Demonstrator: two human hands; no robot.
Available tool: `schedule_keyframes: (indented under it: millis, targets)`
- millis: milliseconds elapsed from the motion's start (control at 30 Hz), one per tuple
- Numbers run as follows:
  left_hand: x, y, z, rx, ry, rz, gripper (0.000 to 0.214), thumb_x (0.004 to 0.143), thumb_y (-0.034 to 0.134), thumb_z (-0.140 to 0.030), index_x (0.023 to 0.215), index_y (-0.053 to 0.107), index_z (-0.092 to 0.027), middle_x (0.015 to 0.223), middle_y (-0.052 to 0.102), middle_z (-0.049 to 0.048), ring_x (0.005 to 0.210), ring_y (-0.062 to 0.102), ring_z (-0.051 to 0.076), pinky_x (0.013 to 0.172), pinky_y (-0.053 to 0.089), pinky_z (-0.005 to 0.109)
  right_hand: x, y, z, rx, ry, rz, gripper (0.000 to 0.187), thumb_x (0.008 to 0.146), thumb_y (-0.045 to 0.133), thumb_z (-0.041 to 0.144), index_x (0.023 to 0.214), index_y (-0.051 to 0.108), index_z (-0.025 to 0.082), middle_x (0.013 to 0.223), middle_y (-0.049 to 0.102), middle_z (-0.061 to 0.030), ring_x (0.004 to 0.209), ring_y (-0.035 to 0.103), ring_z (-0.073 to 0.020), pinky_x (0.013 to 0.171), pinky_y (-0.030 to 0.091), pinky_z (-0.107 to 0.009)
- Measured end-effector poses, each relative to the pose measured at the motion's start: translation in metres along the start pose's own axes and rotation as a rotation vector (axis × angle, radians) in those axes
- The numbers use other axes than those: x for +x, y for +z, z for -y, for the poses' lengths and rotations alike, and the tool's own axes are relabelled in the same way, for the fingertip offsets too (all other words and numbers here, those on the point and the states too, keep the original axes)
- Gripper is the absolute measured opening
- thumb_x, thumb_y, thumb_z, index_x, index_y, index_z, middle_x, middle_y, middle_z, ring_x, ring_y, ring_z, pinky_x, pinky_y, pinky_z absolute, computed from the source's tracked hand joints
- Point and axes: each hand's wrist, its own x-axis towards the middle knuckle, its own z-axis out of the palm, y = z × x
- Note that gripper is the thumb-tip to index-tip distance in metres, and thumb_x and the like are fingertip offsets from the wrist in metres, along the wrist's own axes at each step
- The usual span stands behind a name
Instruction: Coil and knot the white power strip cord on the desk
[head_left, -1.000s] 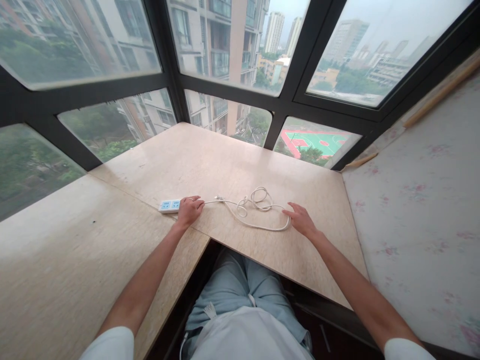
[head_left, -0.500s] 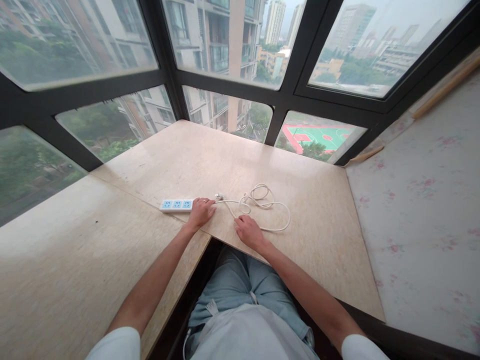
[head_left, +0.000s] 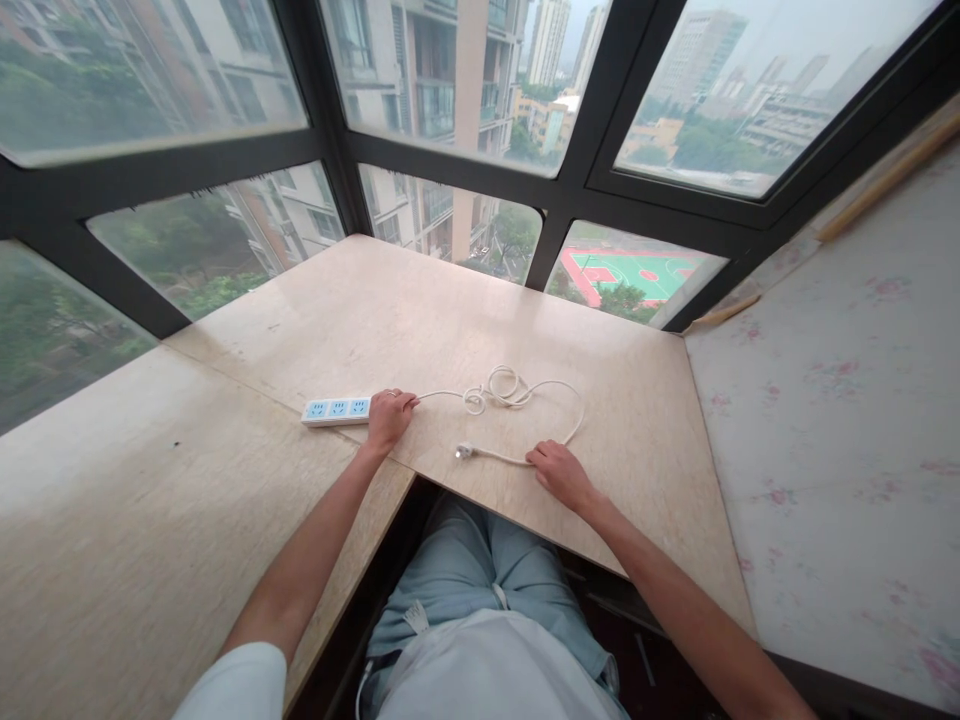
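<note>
A white power strip (head_left: 336, 411) with blue socket faces lies on the stone-look ledge. My left hand (head_left: 390, 420) is closed over its right end, fingertips at the point where the white cord (head_left: 442, 393) comes out; the hand hides that end. From there the cord runs right into a small tangle of loops, then curves round toward me. My right hand (head_left: 561, 470) pinches the cord near the ledge's front edge. The plug (head_left: 465, 452) lies between my hands, a short length of cord to the left of my right fingers.
The ledge (head_left: 630, 400) wraps around a corner, with a seam on the left and a cut-out front edge before my body. Dark window frames (head_left: 450, 180) border it behind. A flowered wall (head_left: 825, 450) closes the right side.
My right hand has slid to the right along the cord. The plug has swung nearer to me, and the loops have shifted slightly. My left hand stays at the strip's end.
</note>
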Motion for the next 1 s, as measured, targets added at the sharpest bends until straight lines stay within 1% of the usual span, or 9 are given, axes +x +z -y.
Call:
schedule_keyframes:
  millis: [167, 267, 333, 400, 533, 667, 800, 867, 1000]
  targets:
    - [0.009, -0.004, 0.014, 0.081, -0.064, -0.015, 0.030, 0.089, 0.047, -0.034, 0.094, 0.073, -0.021, 0.092, 0.071, 0.0110, 0.092, 0.062, 0.026, 0.086, 0.039, 0.039, -0.039, 0.000, -0.079, 0.027, 0.136, -0.126, 0.019, 0.080, 0.051, 0.005, 0.084, 0.063, 0.019, 0.093, 0.066, -0.0074, 0.091, 0.056, -0.0222, 0.079, 0.041, -0.032]
    - [0.012, -0.008, 0.025, 0.127, -0.077, -0.015, 0.030, 0.088, 0.047, -0.034, 0.091, 0.074, -0.022, 0.090, 0.071, 0.0116, 0.090, 0.062, 0.028, 0.084, 0.040, 0.040, -0.056, 0.005, -0.124, 0.074, 0.233, -0.223, 0.023, 0.080, 0.045, 0.005, 0.079, 0.063, 0.020, 0.105, 0.067, -0.0094, 0.101, 0.058, -0.0224, 0.087, 0.044, -0.033]
    - [0.013, -0.011, 0.034, 0.139, -0.080, -0.016, 0.030, 0.086, 0.047, -0.034, 0.090, 0.075, -0.023, 0.089, 0.071, 0.0111, 0.089, 0.062, 0.028, 0.082, 0.040, 0.040, -0.065, 0.009, -0.148, 0.105, 0.309, -0.263, 0.026, 0.079, 0.042, 0.005, 0.073, 0.061, 0.020, 0.111, 0.067, -0.0099, 0.107, 0.058, -0.0222, 0.092, 0.044, -0.035]
    - [0.013, -0.014, 0.043, 0.134, -0.076, -0.018, 0.029, 0.085, 0.048, -0.034, 0.089, 0.075, -0.024, 0.089, 0.072, 0.0100, 0.089, 0.062, 0.027, 0.083, 0.041, 0.040, -0.071, 0.012, -0.165, 0.132, 0.360, -0.276, 0.027, 0.078, 0.040, 0.006, 0.069, 0.061, 0.021, 0.115, 0.067, -0.0088, 0.108, 0.060, -0.0215, 0.094, 0.045, -0.035]
    - [0.014, -0.018, 0.062, 0.099, -0.027, 0.000, 0.029, 0.082, 0.050, -0.036, 0.088, 0.076, -0.025, 0.089, 0.073, 0.0081, 0.090, 0.063, 0.026, 0.083, 0.043, 0.038, -0.072, 0.018, -0.176, 0.141, 0.370, -0.284, 0.028, 0.082, 0.040, 0.011, 0.073, 0.064, 0.021, 0.114, 0.069, -0.0091, 0.107, 0.062, -0.0215, 0.095, 0.046, -0.036]
    - [0.015, -0.023, 0.076, 0.032, 0.043, 0.022, 0.030, 0.081, 0.049, -0.038, 0.085, 0.077, -0.025, 0.088, 0.073, 0.0077, 0.086, 0.063, 0.024, 0.081, 0.046, 0.035, -0.071, 0.026, -0.172, 0.116, 0.377, -0.348, 0.027, 0.087, 0.041, 0.019, 0.095, 0.066, 0.018, 0.114, 0.068, -0.0117, 0.106, 0.062, -0.0233, 0.095, 0.046, -0.038]
    - [0.016, -0.029, 0.089, 0.011, 0.023, 0.035, 0.030, 0.077, 0.052, -0.041, 0.081, 0.077, -0.025, 0.087, 0.074, 0.0079, 0.085, 0.064, 0.024, 0.081, 0.047, 0.033, -0.079, 0.035, -0.176, 0.076, 0.443, -0.429, 0.033, 0.088, 0.040, 0.024, 0.111, 0.062, 0.015, 0.117, 0.063, -0.0169, 0.110, 0.057, -0.0263, 0.094, 0.045, -0.040]
    - [0.015, -0.032, 0.096, 0.022, -0.004, 0.036, 0.031, 0.077, 0.051, -0.041, 0.080, 0.076, -0.025, 0.087, 0.074, 0.0077, 0.086, 0.064, 0.024, 0.082, 0.047, 0.033, -0.086, 0.037, -0.183, 0.039, 0.493, -0.449, 0.034, 0.089, 0.040, 0.024, 0.113, 0.061, 0.014, 0.114, 0.063, -0.0178, 0.107, 0.056, -0.0272, 0.092, 0.045, -0.041]
    - [0.013, -0.035, 0.107, 0.086, -0.041, 0.044, 0.036, 0.079, 0.048, -0.044, 0.083, 0.076, -0.022, 0.089, 0.074, 0.0082, 0.088, 0.065, 0.024, 0.082, 0.047, 0.033, -0.097, 0.038, -0.197, -0.047, 0.588, -0.451, 0.032, 0.090, 0.040, 0.023, 0.110, 0.063, 0.012, 0.099, 0.065, -0.0160, 0.093, 0.056, -0.0267, 0.085, 0.045, -0.039]
